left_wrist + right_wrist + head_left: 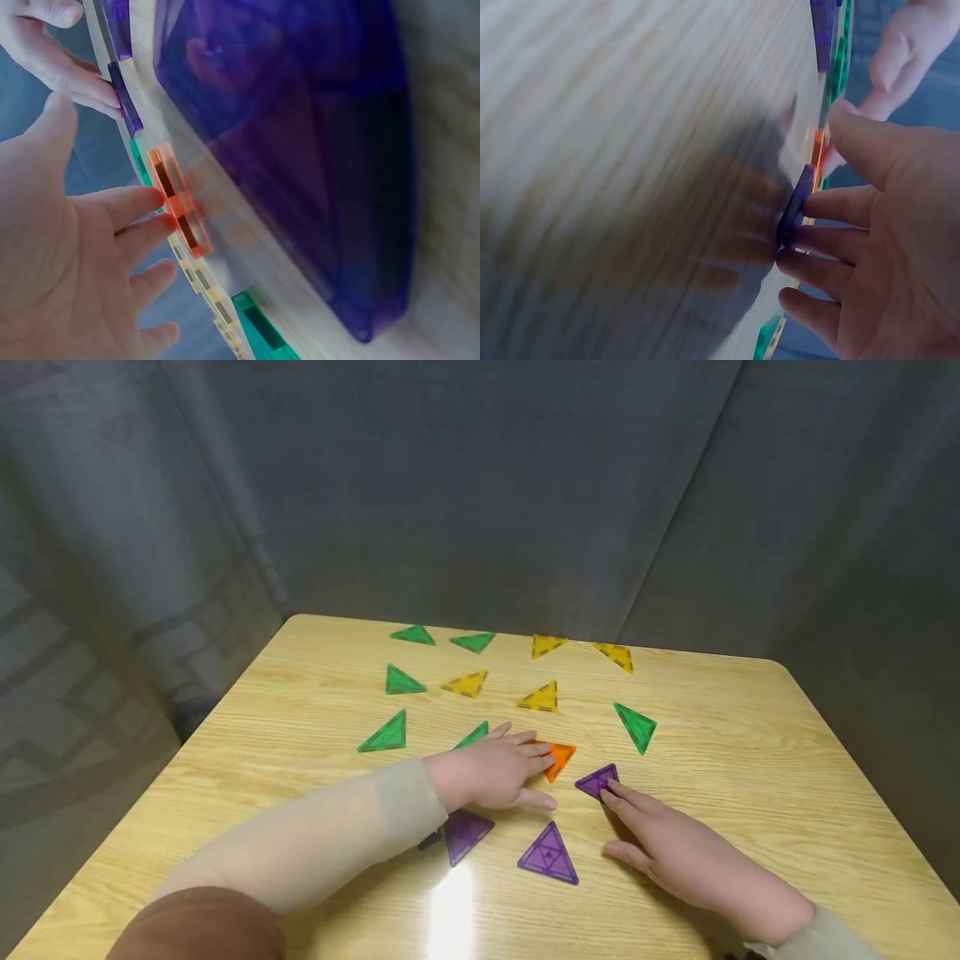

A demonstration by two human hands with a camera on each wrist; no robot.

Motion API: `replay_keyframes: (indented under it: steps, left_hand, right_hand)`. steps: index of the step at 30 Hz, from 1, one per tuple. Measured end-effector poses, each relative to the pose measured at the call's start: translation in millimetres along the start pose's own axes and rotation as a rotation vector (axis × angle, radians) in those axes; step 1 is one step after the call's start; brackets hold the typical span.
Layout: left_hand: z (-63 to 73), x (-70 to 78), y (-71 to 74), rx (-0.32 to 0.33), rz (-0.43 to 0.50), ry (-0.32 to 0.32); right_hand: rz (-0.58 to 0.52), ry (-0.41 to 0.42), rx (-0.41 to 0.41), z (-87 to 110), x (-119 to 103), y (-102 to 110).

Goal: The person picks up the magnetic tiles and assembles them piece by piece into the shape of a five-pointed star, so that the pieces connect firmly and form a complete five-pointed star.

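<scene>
Fingers extended: my left hand point(498, 774) touches the orange tile point(562, 757), my right hand point(671, 843) 1 purple tile point(595, 779). I count 14 visible tiles point(542, 697) laid out, no joins; 2 not yet released.

This seems to be a curtained-off place, but whether in a home or a studio, I cannot tell. Dark grey curtains point(480, 493) hang behind the wood-grained table point(750, 777) and at both its sides; coloured triangular tiles point(387, 734) lie on top.

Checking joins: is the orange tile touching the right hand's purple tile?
Apart: the head view shows bare tabletop between the orange tile and the purple tile.
</scene>
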State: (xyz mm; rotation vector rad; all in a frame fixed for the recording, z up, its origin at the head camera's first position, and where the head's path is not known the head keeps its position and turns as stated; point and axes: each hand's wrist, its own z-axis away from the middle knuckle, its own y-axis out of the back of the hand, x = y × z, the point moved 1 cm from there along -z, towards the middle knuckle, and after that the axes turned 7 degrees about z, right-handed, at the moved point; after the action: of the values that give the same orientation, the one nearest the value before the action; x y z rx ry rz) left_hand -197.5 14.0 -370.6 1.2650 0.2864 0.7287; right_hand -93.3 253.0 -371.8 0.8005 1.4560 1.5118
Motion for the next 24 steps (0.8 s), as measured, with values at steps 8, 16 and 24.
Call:
replay_keyframes:
  steps: [8,16,24]
  left_hand:
    - [-4.7,-0.2,0.8,0.02,0.026,-0.018]
    - [-7.2,-0.7,-1.7,0.037,0.046,-0.043]
    - [-6.1,-3.6,-2.7,0.051,0.047,-0.048]
  right_hand:
    - [-0.026,0.05,-0.011,-14.1,-5.8,-0.9]
    - [0.041,0.134,0.05,-13.8,-21.0,-0.3]
    - [-0.002,0.285,-0.098,9.0,-54.7,-7.6]
